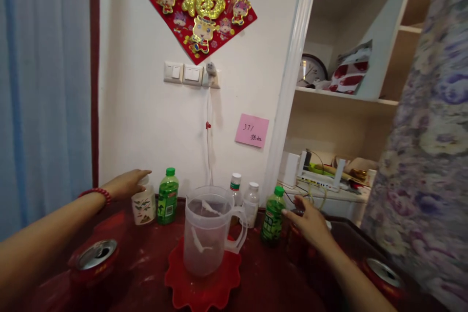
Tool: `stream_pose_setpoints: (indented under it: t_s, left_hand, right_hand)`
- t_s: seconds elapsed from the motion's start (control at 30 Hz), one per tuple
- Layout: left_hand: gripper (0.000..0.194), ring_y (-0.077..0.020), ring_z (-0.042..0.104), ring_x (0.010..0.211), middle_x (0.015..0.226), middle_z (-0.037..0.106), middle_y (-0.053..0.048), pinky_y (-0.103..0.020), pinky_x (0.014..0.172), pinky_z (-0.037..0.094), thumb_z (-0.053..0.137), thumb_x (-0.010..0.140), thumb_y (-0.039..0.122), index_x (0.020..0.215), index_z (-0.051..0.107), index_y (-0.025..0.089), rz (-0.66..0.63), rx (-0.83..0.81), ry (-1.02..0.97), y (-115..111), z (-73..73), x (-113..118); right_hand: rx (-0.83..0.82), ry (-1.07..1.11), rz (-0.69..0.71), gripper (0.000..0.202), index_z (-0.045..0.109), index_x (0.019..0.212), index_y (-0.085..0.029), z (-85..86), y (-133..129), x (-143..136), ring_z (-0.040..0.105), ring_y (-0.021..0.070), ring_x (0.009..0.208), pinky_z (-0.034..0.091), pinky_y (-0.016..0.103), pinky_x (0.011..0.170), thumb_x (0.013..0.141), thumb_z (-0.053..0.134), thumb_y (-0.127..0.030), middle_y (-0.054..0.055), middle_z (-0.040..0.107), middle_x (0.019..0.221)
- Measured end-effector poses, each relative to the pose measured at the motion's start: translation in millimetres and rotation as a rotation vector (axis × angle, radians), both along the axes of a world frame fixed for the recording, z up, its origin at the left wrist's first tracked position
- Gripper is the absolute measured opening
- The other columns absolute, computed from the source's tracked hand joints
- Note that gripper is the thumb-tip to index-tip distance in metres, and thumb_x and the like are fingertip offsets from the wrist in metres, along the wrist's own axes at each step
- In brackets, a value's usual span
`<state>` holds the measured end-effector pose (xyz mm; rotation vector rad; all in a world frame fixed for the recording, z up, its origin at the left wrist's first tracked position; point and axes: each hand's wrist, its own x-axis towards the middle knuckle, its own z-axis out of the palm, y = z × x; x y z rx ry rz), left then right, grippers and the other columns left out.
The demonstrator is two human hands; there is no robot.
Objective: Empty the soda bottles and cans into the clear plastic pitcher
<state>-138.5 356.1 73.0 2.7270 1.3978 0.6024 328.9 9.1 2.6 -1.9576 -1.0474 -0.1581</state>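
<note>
My left hand [127, 184], with a red bead bracelet at its wrist, reaches over the white cup with a leaf pattern [143, 208]. Its fingers are stretched and apart; a pale translucent piece shows beside them, too blurred to name. A green drink bottle [168, 200] stands just right of the cup. On the other side, my right hand [310, 219] is open, its thumb close to a second green drink bottle [273, 217]; whether they touch I cannot tell. Beneath that hand is a dark red container [295, 243], partly hidden. Between the hands, a translucent pitcher [204, 243] stands on a red scalloped tray [203, 295].
Two white-capped bottles, one labelled [236, 189] and one paler [251, 204], stand behind the pitcher's handle. Opened red cans stand at the near left [95, 261] and near right [383, 275]. A white router [320, 178] sits on the shelf behind. A cable [208, 141] hangs down the wall.
</note>
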Motion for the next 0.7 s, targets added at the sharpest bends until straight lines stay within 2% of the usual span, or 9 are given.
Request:
stream_pose_setpoints:
  t_s: [0.1,0.17,0.27,0.37,0.47,0.57,0.63,0.7]
  left_hand:
    - [0.087,-0.0403,0.062,0.123,0.13,0.066,-0.022,-0.047,0.108,0.047,0.055,0.061,0.045,0.139,0.054,0.007,-0.027,-0.036,0.041,5,0.5,0]
    - [0.09,-0.0407,0.059,0.129,0.136,0.063,-0.024,-0.047,0.112,0.044,0.055,0.06,0.045,0.141,0.05,0.005,-0.043,-0.057,0.052,7,1.6,0]
    - [0.089,-0.04,0.053,0.136,0.145,0.057,-0.024,-0.047,0.117,0.04,0.057,0.061,0.043,0.141,0.049,0.005,-0.056,-0.062,0.056,5,2.0,0]
    - [0.085,-0.0366,0.05,0.14,0.15,0.053,-0.023,-0.045,0.12,0.036,0.058,0.063,0.041,0.14,0.049,0.006,-0.054,-0.057,0.06,-1,0.4,2]
    - [0.085,-0.0361,0.045,0.144,0.152,0.05,-0.023,-0.042,0.121,0.035,0.062,0.063,0.045,0.138,0.052,0.007,-0.032,-0.045,0.05,-9,-0.3,3]
    - [0.087,-0.039,0.041,0.146,0.154,0.048,-0.025,-0.045,0.121,0.035,0.064,0.063,0.052,0.137,0.054,0.007,-0.008,-0.007,0.014,-14,6.3,3]
    - [0.084,-0.0392,0.039,0.147,0.155,0.046,-0.025,-0.047,0.122,0.033,0.06,0.069,0.055,0.137,0.053,0.006,-0.004,0.043,-0.024,-20,18.0,6]
    - [0.076,-0.038,0.04,0.146,0.154,0.047,-0.023,-0.05,0.121,0.034,0.052,0.078,0.054,0.138,0.052,0.007,-0.01,0.116,-0.095,-33,35.6,16]
  right_hand:
    - [-0.141,-0.078,-0.06,0.078,0.055,0.134,-0.013,1.7,12,-6,0.057,0.0372,0.125,0.042,0.051,0.103,0.07,0.069,-0.055,0.02,0.061,0.136]
    - [-0.239,-0.103,-0.094,0.079,0.055,0.135,-0.017,4.5,19,-9,0.059,0.0401,0.121,0.041,0.056,0.1,0.069,0.075,-0.056,0.018,0.065,0.129]
    - [-0.348,-0.12,-0.105,0.067,0.061,0.126,-0.023,7.5,29,-12,0.063,0.0418,0.113,0.041,0.058,0.095,0.069,0.078,-0.053,0.013,0.073,0.111]
    - [-0.381,-0.122,-0.095,0.052,0.064,0.114,-0.021,8.7,34,-16,0.064,0.0426,0.111,0.041,0.058,0.093,0.072,0.077,-0.048,0.014,0.073,0.104]
    - [-0.339,-0.097,-0.083,0.049,0.063,0.109,-0.018,9.3,35,-22,0.064,0.0433,0.111,0.041,0.058,0.093,0.071,0.076,-0.046,0.017,0.073,0.103]
    - [-0.231,-0.049,-0.045,0.056,0.059,0.114,-0.017,11.9,31,-28,0.065,0.0417,0.108,0.045,0.054,0.092,0.068,0.074,-0.046,0.018,0.071,0.106]
    - [-0.132,-0.005,0.008,0.062,0.054,0.118,-0.016,16.5,26,-33,0.066,0.038,0.106,0.049,0.049,0.09,0.067,0.072,-0.048,0.018,0.07,0.11]
    - [-0.021,0.031,0.076,0.069,0.049,0.122,-0.015,24.2,19,-39,0.065,0.0341,0.11,0.051,0.044,0.092,0.067,0.07,-0.052,0.018,0.067,0.118]
